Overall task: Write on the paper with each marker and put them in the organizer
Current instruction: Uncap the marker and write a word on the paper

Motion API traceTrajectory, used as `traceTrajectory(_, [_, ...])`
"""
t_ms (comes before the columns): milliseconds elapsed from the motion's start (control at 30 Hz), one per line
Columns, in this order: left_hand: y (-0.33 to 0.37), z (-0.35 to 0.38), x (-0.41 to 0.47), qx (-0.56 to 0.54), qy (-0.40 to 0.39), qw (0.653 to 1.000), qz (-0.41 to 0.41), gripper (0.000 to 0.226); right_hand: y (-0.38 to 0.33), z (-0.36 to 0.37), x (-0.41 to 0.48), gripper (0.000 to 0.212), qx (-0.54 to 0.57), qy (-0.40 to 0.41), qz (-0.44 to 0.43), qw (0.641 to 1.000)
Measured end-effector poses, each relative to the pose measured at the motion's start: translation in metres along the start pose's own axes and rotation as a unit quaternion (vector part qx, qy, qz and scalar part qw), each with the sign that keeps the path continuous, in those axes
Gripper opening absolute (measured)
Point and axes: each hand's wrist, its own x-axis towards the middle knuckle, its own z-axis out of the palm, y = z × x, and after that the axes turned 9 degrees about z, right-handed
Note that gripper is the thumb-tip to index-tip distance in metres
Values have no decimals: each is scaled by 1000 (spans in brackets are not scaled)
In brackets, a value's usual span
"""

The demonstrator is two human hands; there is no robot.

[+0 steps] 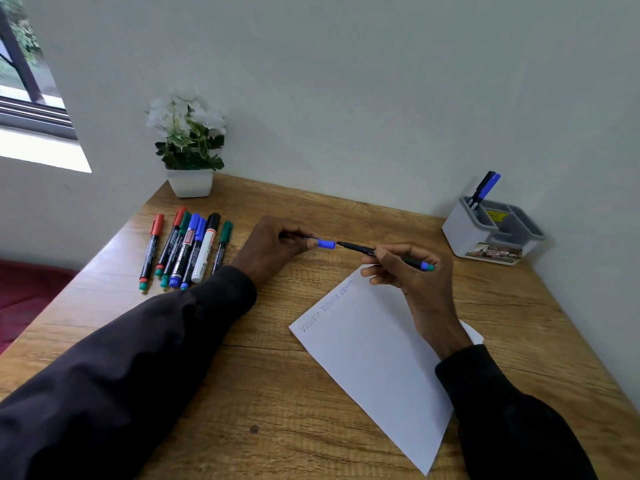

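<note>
My right hand [412,271] grips a black marker [360,250] with a blue end, its bare tip pointing left. My left hand [273,245] pinches the marker's blue cap [326,243], a small gap from the tip. Both hands hover above the table just past the top corner of the white paper [374,355], which lies slanted and carries three faint blue written words along its upper edge. Several capped markers [187,249] in red, green, blue and black lie in a row at the left. The grey-white organizer [485,237] stands at the far right with two markers [484,188] upright in it.
A white pot of white flowers [189,147] stands at the table's back left corner against the wall. The wooden table [277,393] meets the wall behind and on the right. A window is at the upper left; something red lies below the table's left edge.
</note>
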Motion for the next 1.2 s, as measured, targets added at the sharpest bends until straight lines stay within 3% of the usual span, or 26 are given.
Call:
traceTrajectory(233, [-3, -1, 0, -9, 4, 1000, -1, 15, 1, -2, 0, 12, 29, -6, 7, 1000])
traceTrajectory(500, [10, 4, -1, -22, -43, 998, 27, 16, 4, -1, 0, 14, 41, -52, 35, 997])
traceTrajectory(767, [18, 11, -5, -36, -17, 997, 66, 15, 5, 0, -1, 6, -121, -2, -90, 989])
traceTrajectory(1067, [27, 12, -5, -23, 6, 997, 79, 12, 6, -3, 2, 4, -162, 8, -138, 977])
traceTrajectory(1200, [44, 14, -2, -68, 15, 996, 53, 12, -1, -10, 6, 11, -305, 23, -219, 927])
